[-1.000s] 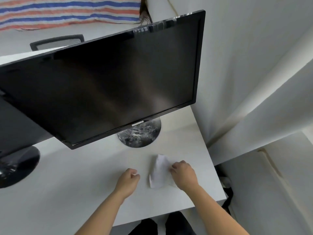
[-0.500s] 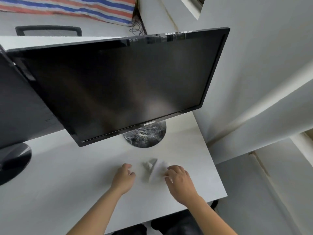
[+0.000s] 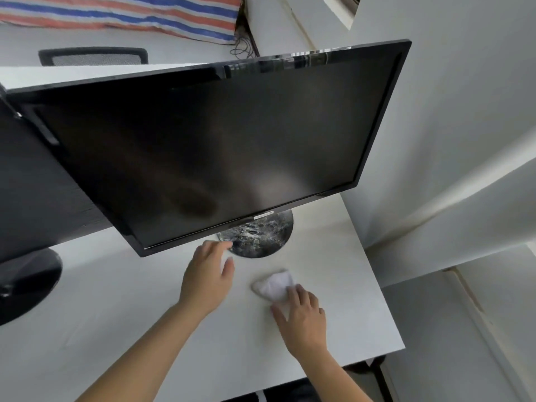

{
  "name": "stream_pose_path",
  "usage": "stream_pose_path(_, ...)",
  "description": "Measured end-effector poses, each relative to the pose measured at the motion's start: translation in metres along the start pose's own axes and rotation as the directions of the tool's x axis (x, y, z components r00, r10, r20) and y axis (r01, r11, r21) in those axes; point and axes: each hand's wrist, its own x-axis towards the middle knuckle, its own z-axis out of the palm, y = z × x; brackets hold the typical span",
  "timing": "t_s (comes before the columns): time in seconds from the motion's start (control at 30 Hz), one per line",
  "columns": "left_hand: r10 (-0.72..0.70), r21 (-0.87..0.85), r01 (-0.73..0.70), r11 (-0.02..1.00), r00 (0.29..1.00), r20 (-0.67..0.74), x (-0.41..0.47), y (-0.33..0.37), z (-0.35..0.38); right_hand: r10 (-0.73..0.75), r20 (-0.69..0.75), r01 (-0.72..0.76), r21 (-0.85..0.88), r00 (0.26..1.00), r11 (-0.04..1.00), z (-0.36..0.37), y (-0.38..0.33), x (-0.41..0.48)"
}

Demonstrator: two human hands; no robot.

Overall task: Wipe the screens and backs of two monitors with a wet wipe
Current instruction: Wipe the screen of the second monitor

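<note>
While the wet wipe [image 3: 274, 285] lies bunched on the desk [image 3: 116, 314] toward its right edge, just in front of the monitor's round foot [image 3: 261, 236], the right hand [image 3: 303, 320] covers its near side with fingers laid over it. Blur hides whether they pinch or only press. The left hand [image 3: 207, 275] reaches out with loose, spread fingers, holding nothing, under the lower edge of the monitor [image 3: 217, 146]. A knock there could rock the forward-leaning monitor, and a loosely gathered wipe could drop when lifted.
</note>
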Motion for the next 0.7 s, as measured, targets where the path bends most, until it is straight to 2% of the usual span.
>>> stream_pose_path(0.03, 0.136, 0.029, -0.134, 0.991, 0.983, -0.119, 0.012, 0.015, -0.015, -0.002, -0.010, 0.002, -0.007, 1.000, 1.000, 0.002, -0.001, 0.001)
stream_pose_path(0.07, 0.266, 0.085, -0.253, 0.964, 0.935, -0.235, 0.027, 0.033, -0.032, -0.023, -0.017, 0.023, 0.008, 1.000, 1.000, 0.002, 0.000, 0.006)
stream_pose_path(0.13, 0.449, 0.207, -0.398, 0.894, 0.796, -0.407, 0.055, 0.068, -0.068, -0.081, -0.024, 0.082, 0.054, 0.996, 0.995, -0.003, 0.004, 0.018)
stream_pose_path(0.17, 0.506, 0.259, -0.435, 0.862, 0.720, -0.475, 0.069, 0.086, -0.087, -0.079, -0.031, 0.082, 0.100, 0.996, 0.992, -0.009, 0.005, 0.025)
stream_pose_path(0.23, 0.574, 0.375, -0.436, 0.818, 0.573, -0.585, 0.097, 0.114, -0.122, 0.018, -0.057, 0.001, 0.319, 0.998, 0.948, -0.027, 0.004, 0.043)
stream_pose_path(0.27, 0.599, 0.448, -0.398, 0.801, 0.519, -0.610, 0.111, 0.124, -0.138, 0.087, -0.045, -0.057, 0.458, 0.995, 0.887, -0.039, 0.002, 0.053)
stream_pose_path(0.3, 0.616, 0.516, -0.339, 0.787, 0.494, -0.614, 0.125, 0.132, -0.151, 0.139, -0.030, -0.096, 0.576, 0.990, 0.812, -0.049, 0.002, 0.064)
stream_pose_path(0.33, 0.611, 0.565, -0.265, 0.781, 0.512, -0.604, 0.140, 0.138, -0.162, 0.163, -0.031, -0.105, 0.642, 0.986, 0.759, -0.059, 0.003, 0.078)
stream_pose_path(0.37, 0.568, 0.585, -0.184, 0.790, 0.579, -0.585, 0.153, 0.142, -0.172, 0.161, -0.052, -0.086, 0.665, 0.986, 0.742, -0.065, 0.006, 0.091)
stream_pose_path(0.43, 0.398, 0.567, -0.044, 0.823, 0.755, -0.520, 0.172, 0.148, -0.185, 0.122, -0.110, -0.022, 0.649, 0.986, 0.761, -0.074, 0.007, 0.119)
stream_pose_path(0.47, 0.334, 0.557, -0.010, 0.830, 0.809, -0.484, 0.179, 0.149, -0.186, 0.102, -0.129, 0.000, 0.622, 0.986, 0.783, -0.078, 0.006, 0.133)
stream_pose_path(0.5, 0.311, 0.564, 0.009, 0.825, 0.827, -0.469, 0.183, 0.148, -0.185, 0.086, -0.138, 0.012, 0.588, 0.987, 0.809, -0.081, 0.003, 0.148)
stream_pose_path(0.6, 0.309, 0.572, 0.032, 0.820, 0.816, -0.489, 0.186, 0.147, -0.179, 0.040, -0.108, 0.018, 0.481, 0.993, 0.877, -0.088, -0.007, 0.186)
stream_pose_path(0.7, 0.254, 0.562, 0.073, 0.824, 0.838, -0.483, 0.188, 0.145, -0.177, 0.031, -0.053, -0.004, 0.458, 0.998, 0.889, -0.072, -0.010, 0.216)
